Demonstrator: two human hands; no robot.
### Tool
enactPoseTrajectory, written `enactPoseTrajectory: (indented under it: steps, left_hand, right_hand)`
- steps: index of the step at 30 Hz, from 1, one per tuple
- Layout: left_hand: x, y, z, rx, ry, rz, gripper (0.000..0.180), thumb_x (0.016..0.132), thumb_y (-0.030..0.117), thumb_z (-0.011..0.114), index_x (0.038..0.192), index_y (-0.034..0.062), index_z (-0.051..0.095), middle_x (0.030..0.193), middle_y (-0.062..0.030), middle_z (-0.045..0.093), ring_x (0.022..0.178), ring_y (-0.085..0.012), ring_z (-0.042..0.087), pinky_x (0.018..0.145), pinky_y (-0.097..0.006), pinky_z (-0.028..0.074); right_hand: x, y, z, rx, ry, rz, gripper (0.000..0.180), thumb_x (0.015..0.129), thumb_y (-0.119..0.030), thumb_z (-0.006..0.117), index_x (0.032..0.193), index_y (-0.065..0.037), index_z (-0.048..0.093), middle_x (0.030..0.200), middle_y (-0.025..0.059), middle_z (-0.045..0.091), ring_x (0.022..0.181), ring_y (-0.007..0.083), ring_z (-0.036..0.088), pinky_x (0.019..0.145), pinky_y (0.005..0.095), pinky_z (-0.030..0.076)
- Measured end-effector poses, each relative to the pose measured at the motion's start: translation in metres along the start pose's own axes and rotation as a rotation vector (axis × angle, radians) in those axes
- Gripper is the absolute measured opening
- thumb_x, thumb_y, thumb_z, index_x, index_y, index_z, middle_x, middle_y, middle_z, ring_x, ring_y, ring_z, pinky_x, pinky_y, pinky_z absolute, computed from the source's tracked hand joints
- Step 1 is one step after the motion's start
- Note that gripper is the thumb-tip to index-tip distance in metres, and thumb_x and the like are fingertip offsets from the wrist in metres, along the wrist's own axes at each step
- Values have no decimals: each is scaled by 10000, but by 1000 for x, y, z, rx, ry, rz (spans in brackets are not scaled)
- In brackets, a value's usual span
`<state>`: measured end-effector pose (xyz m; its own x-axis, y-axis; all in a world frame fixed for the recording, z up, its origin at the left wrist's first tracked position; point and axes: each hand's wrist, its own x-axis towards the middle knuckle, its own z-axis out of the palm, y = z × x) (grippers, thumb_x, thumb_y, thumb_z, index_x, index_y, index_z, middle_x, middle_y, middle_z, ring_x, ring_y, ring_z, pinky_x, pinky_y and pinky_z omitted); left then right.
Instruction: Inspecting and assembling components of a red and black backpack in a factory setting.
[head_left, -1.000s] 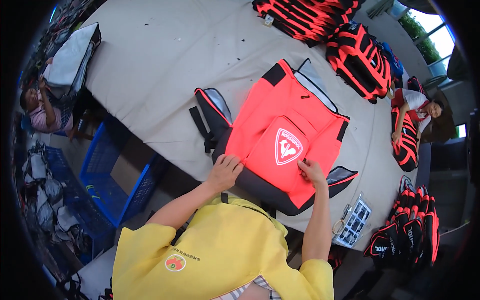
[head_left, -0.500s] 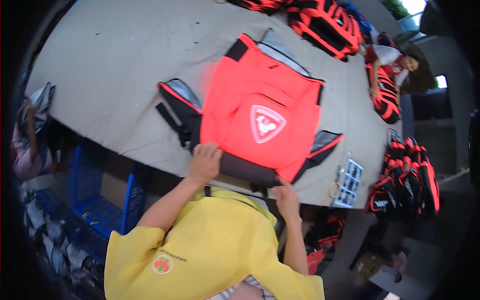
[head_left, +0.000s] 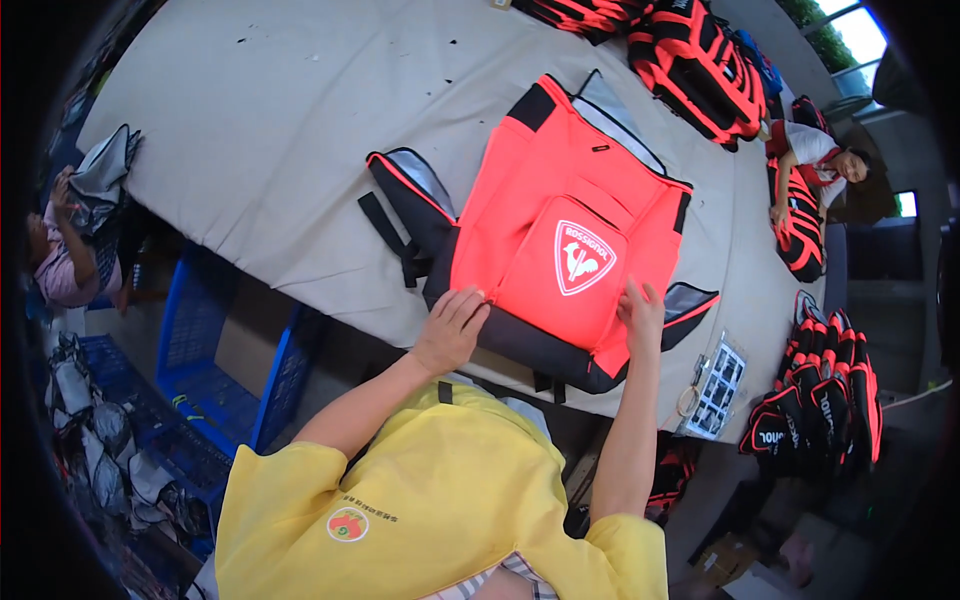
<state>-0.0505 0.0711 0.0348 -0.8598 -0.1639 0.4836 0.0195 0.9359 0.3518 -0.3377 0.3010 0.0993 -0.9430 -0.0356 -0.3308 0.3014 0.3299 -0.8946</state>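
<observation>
Flat on the table (head_left: 260,150), backpack (head_left: 560,230) points away, lengthwise.

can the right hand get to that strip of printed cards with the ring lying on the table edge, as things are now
Probably yes. The right hand rests on the red bag's near right corner, and the card strip lies just beside it on the grey table, with nothing between them.

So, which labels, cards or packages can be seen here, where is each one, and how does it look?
Shield badge: on the front pocket of the red bag, between the left hand and right hand; white with a red emblem.
Card sheet: at the table edge, right of the bag; rectangular, white with dark pictures.
Round patch: on the yellow shirt; red and green.
</observation>
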Motion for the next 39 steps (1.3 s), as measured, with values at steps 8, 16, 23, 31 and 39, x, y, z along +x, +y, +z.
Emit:
enactPoseTrajectory:
  steps: [8, 16, 23, 31, 39]
  left_hand:
    - [-5, 2, 4, -6, -1, -55, 451, 866, 100, 681, 1308, 12, 656, 1449, -169, 580, 1424, -350, 520, 1201, -513, 399]
    - [-4, -7, 1, -23, -73, -6, 471, 879, 93, 692, 1339, 4, 639, 1467, -184, 565, 1442, -369, 500, 1205, -518, 387]
    - [-12, -6, 1, -39, -133, 8, 543, 857, 84, 688, 1389, 1, 616, 1514, -189, 533, 1461, -381, 479, 1204, -538, 388]
    - [-16, -14, 11, -85, -80, 37, 589, 848, 77, 676, 1428, 18, 596, 1538, -192, 507, 1452, -407, 476, 1206, -565, 372]
    - [-9, -12, 6, -30, -139, 72, 534, 894, 90, 675, 1421, 29, 613, 1544, -184, 510, 1455, -390, 486, 1208, -527, 370]
  right_hand:
    - [-66, -13, -16, -661, -305, -643, 807, 974, -277, 819, 1582, 80, 427, 1236, 144, 732, 1085, 200, 704, 957, 366, 555]
    - [-38, -30, 14, -85, -346, 44, 746, 938, -290, 848, 1488, 103, 532, 1239, 171, 732, 1108, 221, 690, 998, 366, 532]
    - [-181, 31, -59, -582, -628, -557, 234, 887, -49, 753, 1102, -88, 835, 1143, 61, 657, 1248, 258, 611, 1131, 347, 453]
    - [-223, 70, -73, -671, -328, -717, 446, 841, -73, 727, 1276, -154, 789, 1470, 163, 648, 1415, 375, 573, 1148, 463, 477]
    - [-233, 88, -89, -709, -226, -684, 675, 697, 155, 656, 1291, -143, 770, 1418, 157, 679, 1332, 382, 629, 1090, 468, 522]
